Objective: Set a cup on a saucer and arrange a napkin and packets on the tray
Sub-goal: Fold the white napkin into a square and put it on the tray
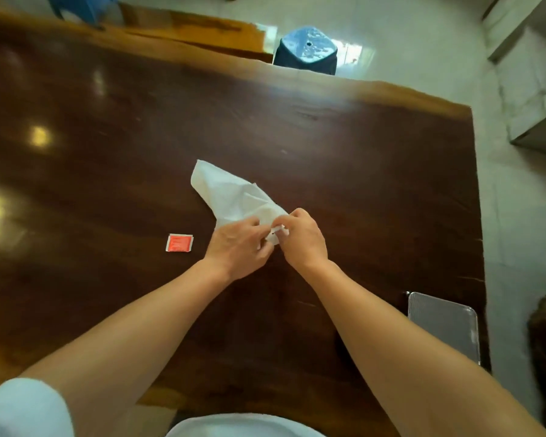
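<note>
A white paper napkin lies crumpled and partly unfolded at the middle of the dark wooden table. My left hand and my right hand meet at its near end, and both pinch that corner with closed fingers. An orange-red packet lies flat on the table to the left of my left hand, apart from it. A silver metal tray sits at the table's right edge, near my right forearm. No cup or saucer is in view.
The table ends at the right, just past the tray, and at the far side. A blue plastic stool stands on the tiled floor beyond the far edge. A wooden bench lies behind the table at the top.
</note>
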`<state>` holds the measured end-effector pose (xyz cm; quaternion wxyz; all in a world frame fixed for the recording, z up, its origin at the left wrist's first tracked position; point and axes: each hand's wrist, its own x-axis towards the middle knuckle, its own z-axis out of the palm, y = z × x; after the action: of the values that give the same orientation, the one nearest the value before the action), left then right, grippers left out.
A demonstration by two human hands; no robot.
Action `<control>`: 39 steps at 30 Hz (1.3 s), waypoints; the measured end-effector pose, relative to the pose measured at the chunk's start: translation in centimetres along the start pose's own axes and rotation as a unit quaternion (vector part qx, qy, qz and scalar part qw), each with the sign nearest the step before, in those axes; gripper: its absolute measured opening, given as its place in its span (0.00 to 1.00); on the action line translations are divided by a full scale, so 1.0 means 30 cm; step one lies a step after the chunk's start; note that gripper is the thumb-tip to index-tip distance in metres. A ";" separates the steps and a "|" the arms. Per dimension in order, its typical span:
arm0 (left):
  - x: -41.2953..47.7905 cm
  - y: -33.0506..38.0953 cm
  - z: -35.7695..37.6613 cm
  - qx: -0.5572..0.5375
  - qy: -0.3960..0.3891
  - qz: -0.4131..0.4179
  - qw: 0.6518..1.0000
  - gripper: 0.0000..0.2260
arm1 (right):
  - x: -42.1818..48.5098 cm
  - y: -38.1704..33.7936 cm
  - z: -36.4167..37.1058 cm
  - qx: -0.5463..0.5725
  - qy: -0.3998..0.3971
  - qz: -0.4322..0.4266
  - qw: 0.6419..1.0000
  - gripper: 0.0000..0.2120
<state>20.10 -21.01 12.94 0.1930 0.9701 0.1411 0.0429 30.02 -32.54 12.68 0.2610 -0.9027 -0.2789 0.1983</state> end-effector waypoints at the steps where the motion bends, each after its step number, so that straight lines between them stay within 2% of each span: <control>1: -0.013 0.008 -0.028 0.003 0.012 -0.029 1.000 0.10 | -0.008 -0.024 -0.020 -0.009 0.006 -0.022 1.000 0.08; 5: -0.036 0.044 -0.130 -0.043 0.085 -0.198 0.976 0.14 | -0.041 -0.145 -0.095 0.004 0.031 -0.117 0.993 0.09; 7: -0.047 0.058 -0.178 -0.051 0.086 -0.256 0.961 0.13 | -0.061 -0.196 -0.132 0.016 0.052 -0.150 0.987 0.08; 9: -0.067 0.068 -0.223 -0.038 0.067 -0.278 0.957 0.07 | -0.083 -0.218 -0.173 0.012 0.083 -0.171 0.982 0.08; 13: -0.112 0.080 -0.318 0.023 0.110 -0.265 0.958 0.03 | -0.121 -0.202 -0.279 -0.002 0.131 -0.183 0.974 0.08; 16: -0.143 0.099 -0.394 0.039 0.165 -0.239 0.956 0.05 | -0.148 -0.182 -0.363 0.033 0.165 -0.170 0.971 0.07; 20: -0.168 0.150 -0.493 -0.031 0.249 -0.173 0.952 0.11 | -0.184 -0.155 -0.451 0.081 0.213 -0.157 0.961 0.07; 26: -0.158 0.273 -0.645 -0.107 0.365 -0.064 0.923 0.08 | -0.233 -0.148 -0.499 0.090 0.242 -0.168 0.951 0.07; 28: -0.154 0.300 -0.687 -0.121 0.378 -0.049 0.917 0.08 | -0.245 -0.120 -0.486 0.067 0.222 -0.158 0.960 0.04; 31: -0.165 0.310 -0.720 -0.155 0.373 -0.046 0.914 0.09 | -0.255 -0.064 -0.461 0.067 0.206 -0.126 0.968 0.07; 36: -0.186 0.280 -0.705 -0.238 0.346 -0.082 0.904 0.10 | -0.256 -0.055 -0.468 0.185 0.198 -0.076 0.959 0.10; 39: -0.177 0.249 -0.681 -0.278 0.333 -0.124 0.892 0.10 | -0.243 -0.077 -0.497 0.215 0.216 -0.088 0.949 0.08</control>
<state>14.13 -21.77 34.52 0.4006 0.7801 0.2983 0.3768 31.02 -40.69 27.28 0.5190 -0.8184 -0.2447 0.0306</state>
